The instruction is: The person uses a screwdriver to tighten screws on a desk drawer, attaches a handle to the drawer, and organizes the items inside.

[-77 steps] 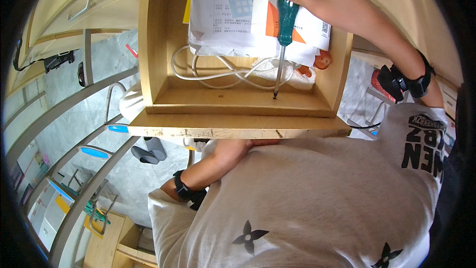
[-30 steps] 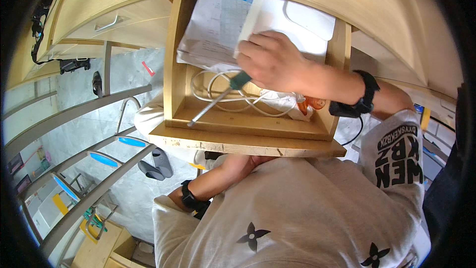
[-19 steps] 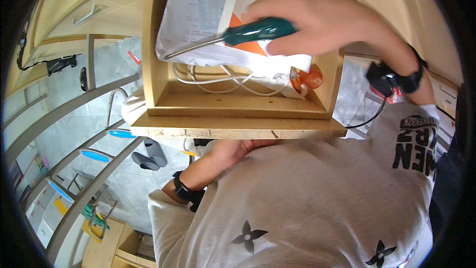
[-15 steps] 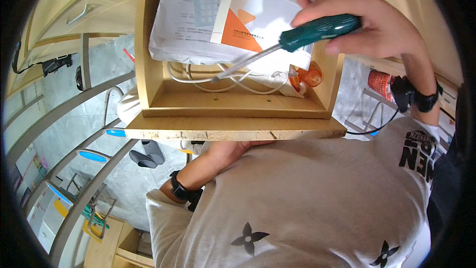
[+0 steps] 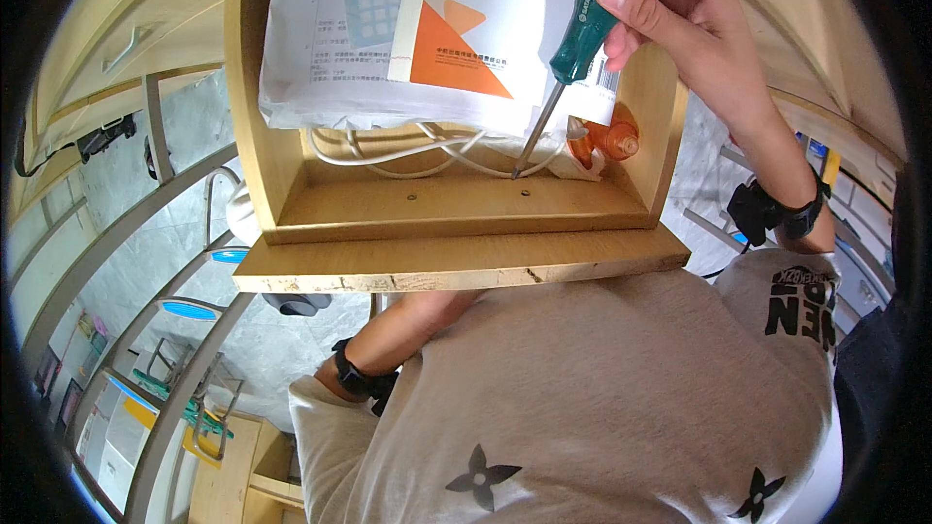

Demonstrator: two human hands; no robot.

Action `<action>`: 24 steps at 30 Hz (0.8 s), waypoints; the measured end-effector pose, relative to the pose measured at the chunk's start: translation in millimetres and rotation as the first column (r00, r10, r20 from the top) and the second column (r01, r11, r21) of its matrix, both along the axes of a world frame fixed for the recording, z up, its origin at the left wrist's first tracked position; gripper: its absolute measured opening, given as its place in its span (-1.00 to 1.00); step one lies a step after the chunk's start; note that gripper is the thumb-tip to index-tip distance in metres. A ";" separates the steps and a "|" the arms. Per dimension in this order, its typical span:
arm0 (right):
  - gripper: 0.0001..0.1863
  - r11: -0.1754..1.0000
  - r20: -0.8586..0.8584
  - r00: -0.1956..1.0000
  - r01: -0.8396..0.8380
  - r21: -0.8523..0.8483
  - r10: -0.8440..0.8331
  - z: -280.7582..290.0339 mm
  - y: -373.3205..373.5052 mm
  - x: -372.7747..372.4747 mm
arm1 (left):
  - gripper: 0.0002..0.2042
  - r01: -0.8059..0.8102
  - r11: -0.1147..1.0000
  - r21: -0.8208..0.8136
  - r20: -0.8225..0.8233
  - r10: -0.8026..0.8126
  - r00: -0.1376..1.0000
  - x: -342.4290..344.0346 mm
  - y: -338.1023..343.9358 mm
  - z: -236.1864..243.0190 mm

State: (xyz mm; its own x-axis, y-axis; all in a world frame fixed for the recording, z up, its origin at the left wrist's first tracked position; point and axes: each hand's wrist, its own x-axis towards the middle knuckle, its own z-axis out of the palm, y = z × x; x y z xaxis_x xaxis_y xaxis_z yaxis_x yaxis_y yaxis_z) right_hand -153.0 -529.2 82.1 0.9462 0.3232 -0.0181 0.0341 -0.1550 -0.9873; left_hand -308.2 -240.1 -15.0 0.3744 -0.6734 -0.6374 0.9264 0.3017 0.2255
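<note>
My right hand (image 5: 675, 15) is closed round the dark green handle of a screwdriver (image 5: 594, 15). Its metal shaft slants down to the left, with the tip over the drawer's inner floor, close to a small screw head (image 5: 525, 193). A second screw head (image 5: 412, 197) shows further left in the open wooden drawer (image 5: 320, 213). My left forearm (image 5: 413, 322) reaches under the drawer's front panel (image 5: 466, 262), which hides the left hand's fingers. White cable (image 5: 388, 157) lies coiled just behind the screw heads.
Papers (image 5: 291, 78) and a white-and-orange booklet (image 5: 466, 49) fill the back of the drawer. An orange bottle (image 5: 617, 134) lies in its right corner. Metal rails with blue-topped steps (image 5: 189, 311) stand at left. Dark slippers (image 5: 296, 303) are on the floor.
The screwdriver has swung from nearly level to steep, its tip now lower and further right, near the right screw head. My right hand has moved up. The drawer appears slightly lower in view.
</note>
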 end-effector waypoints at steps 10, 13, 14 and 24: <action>-0.56 0.998 0.033 0.999 0.042 -0.056 -0.040 -8.1 -9.6 -2.9 | -0.55 -0.012 0.994 -0.113 -0.049 0.006 0.999 11.5 1.3 7.7; -0.56 0.996 0.011 0.998 0.059 -0.063 -0.059 -5.1 -9.2 -2.6 | -0.59 -0.085 0.986 -0.143 -0.222 0.052 0.974 10.0 2.3 5.2; -0.56 0.996 -0.014 0.997 0.074 -0.055 -0.075 -4.5 -8.5 -2.9 | -0.60 -0.096 0.985 -0.142 -0.238 0.060 0.969 9.5 2.9 5.4; -0.56 0.993 0.090 0.996 0.031 -0.114 -0.021 -11.5 -10.1 -1.8 | -0.59 -0.135 0.979 -0.152 -0.304 0.084 0.949 4.5 2.3 3.5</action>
State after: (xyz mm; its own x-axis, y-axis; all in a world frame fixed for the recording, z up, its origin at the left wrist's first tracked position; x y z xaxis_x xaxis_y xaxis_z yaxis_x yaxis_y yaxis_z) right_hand -154.8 -539.3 70.6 0.9536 0.2994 0.0308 0.1154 -0.2694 -0.9561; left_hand -303.7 -237.8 -11.4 0.2649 -0.7460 -0.6110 0.9025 0.4150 -0.1154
